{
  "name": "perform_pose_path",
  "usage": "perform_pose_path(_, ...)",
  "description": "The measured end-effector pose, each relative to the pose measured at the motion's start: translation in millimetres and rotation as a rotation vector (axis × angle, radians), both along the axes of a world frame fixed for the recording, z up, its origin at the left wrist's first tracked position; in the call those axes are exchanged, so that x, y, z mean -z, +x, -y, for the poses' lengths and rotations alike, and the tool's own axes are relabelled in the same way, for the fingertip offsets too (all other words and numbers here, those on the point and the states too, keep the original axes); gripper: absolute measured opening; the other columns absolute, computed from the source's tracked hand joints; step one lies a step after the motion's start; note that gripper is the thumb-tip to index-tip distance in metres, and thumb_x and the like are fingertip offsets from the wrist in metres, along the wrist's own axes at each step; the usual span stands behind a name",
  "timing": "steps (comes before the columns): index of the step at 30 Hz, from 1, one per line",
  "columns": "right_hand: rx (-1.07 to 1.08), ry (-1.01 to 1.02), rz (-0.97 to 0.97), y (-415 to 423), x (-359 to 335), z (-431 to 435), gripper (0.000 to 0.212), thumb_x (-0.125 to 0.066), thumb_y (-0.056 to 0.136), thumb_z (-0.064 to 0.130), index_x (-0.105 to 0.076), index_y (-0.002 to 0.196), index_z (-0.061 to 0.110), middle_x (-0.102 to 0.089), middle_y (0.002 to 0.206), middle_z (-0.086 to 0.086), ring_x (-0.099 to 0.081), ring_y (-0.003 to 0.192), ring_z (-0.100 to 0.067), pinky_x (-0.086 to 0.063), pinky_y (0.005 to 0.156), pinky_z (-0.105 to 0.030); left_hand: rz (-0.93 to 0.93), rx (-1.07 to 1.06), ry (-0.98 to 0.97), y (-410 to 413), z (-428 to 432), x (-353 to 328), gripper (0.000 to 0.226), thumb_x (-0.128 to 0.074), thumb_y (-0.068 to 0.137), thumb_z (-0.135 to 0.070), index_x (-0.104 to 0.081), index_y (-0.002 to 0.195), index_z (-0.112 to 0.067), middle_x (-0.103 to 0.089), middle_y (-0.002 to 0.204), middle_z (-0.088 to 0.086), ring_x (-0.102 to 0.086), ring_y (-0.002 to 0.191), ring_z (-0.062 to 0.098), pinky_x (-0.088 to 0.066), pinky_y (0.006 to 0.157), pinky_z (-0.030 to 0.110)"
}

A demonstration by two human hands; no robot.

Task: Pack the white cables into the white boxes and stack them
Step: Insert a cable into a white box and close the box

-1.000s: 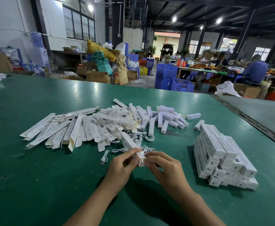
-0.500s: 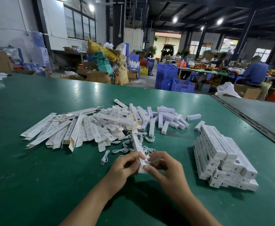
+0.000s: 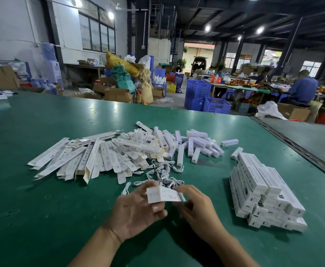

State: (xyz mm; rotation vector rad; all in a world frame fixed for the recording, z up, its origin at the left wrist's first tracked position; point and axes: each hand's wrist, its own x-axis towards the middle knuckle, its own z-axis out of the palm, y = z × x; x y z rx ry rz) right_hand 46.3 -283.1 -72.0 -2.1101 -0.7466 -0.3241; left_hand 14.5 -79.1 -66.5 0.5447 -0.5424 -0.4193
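Head | green table (image 3: 42,209) | warehouse (image 3: 234,16), blue crates (image 3: 198,93) | left hand (image 3: 136,211), right hand (image 3: 198,207) pinch white box (image 3: 162,194)

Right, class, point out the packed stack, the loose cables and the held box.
packed stack (image 3: 259,176): head view, top face.
loose cables (image 3: 160,169): head view, tangle's middle.
held box (image 3: 162,194): head view, front face.

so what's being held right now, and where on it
A white box, held sideways between both hands. The left hand grips its left end and the right hand pinches its right end.
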Motion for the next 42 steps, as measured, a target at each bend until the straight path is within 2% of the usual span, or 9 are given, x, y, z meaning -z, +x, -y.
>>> perform_pose_path(6,0.060,-0.002,0.016,2,9,-5,0.030,-0.078,0.082,0.018,-0.071,0.110,0.023,-0.064,0.101,0.021,-0.053,0.057,0.003,-0.038,0.060,-0.007,-0.102,-0.155,0.141,7,-4,10,0.043,-0.082,0.071,-0.001,-0.072,0.113,-0.004,-0.066,0.087,0.009,-0.062,0.076,0.017,-0.056,0.080,0.037)
perform_pose_path(10,0.021,0.003,0.050,-1,10,-10,0.026,-0.077,0.083,0.026,-0.072,0.108,0.026,-0.067,0.099,0.018,-0.053,0.065,0.015,-0.034,0.061,-0.002,-0.104,-0.500,0.514,7,10,10,0.038,-0.089,0.062,-0.011,-0.077,0.097,-0.012,-0.074,0.098,0.014,-0.071,0.093,0.027,-0.058,0.082,0.034)
perform_pose_path(13,-0.032,0.034,-0.026,-1,9,-10,0.017,-0.064,0.086,0.038,-0.072,0.099,0.030,-0.070,0.092,0.018,-0.060,0.071,0.008,-0.039,0.059,-0.008,-0.021,-0.815,0.827,8,24,12,0.024,-0.087,0.066,-0.027,-0.079,0.089,-0.027,-0.078,0.090,0.003,-0.073,0.084,0.014,-0.054,0.073,0.019)
perform_pose_path(17,0.294,0.220,-0.140,15,11,-5,0.023,-0.048,0.093,0.028,-0.071,0.091,0.030,-0.068,0.095,0.013,-0.061,0.096,-0.003,-0.041,0.077,-0.021,-0.160,-0.937,0.756,8,23,15,0.024,-0.078,0.068,-0.040,-0.079,0.087,-0.026,-0.076,0.083,-0.003,-0.068,0.076,0.007,-0.051,0.071,0.017)
perform_pose_path(20,0.499,-0.053,-0.181,35,22,-3,0.028,-0.044,0.102,0.033,-0.068,0.108,0.020,-0.063,0.111,0.005,-0.053,0.115,-0.017,-0.039,0.089,-0.031,-0.313,-0.947,0.597,13,22,17,0.020,-0.073,0.081,-0.028,-0.074,0.091,-0.011,-0.077,0.090,0.007,-0.068,0.081,0.017,-0.053,0.072,0.026)
perform_pose_path(24,0.472,-0.415,-0.170,64,30,-8,0.043,-0.035,0.101,0.049,-0.054,0.129,0.022,-0.053,0.134,0.001,-0.040,0.132,-0.019,-0.034,0.107,-0.037,-0.448,-1.003,0.468,21,21,15,0.016,-0.065,0.091,-0.021,-0.068,0.094,-0.005,-0.076,0.081,0.008,-0.070,0.072,0.016,-0.057,0.062,0.024)
perform_pose_path(28,0.515,-0.425,-0.206,96,29,-18,0.054,-0.028,0.102,0.051,-0.031,0.146,0.020,-0.038,0.150,-0.007,-0.030,0.141,-0.024,-0.028,0.112,-0.044,-0.509,-1.087,0.435,23,17,13,0.019,-0.064,0.093,-0.024,-0.066,0.089,-0.006,-0.075,0.077,0.009,-0.071,0.073,0.022,-0.056,0.069,0.032)
perform_pose_path(33,0.406,-0.490,-0.264,134,27,-28,0.052,-0.014,0.100,0.057,-0.013,0.150,0.044,-0.013,0.163,-0.004,-0.008,0.150,-0.021,-0.016,0.116,-0.050,-0.497,-1.116,0.459,27,19,14,0.025,-0.066,0.092,-0.028,-0.066,0.088,-0.004,-0.073,0.073,0.008,-0.071,0.070,0.021,-0.056,0.065,0.030)
perform_pose_path(42,0.434,-0.613,-0.260,177,25,-37,0.064,-0.013,0.091,0.074,-0.034,0.144,0.046,-0.036,0.155,-0.003,-0.028,0.144,-0.023,-0.022,0.113,-0.047,-0.498,-1.081,0.489,37,16,14,0.036,-0.072,0.079,-0.039,-0.070,0.090,-0.004,-0.076,0.084,0.013,-0.071,0.078,0.027,-0.057,0.068,0.033)
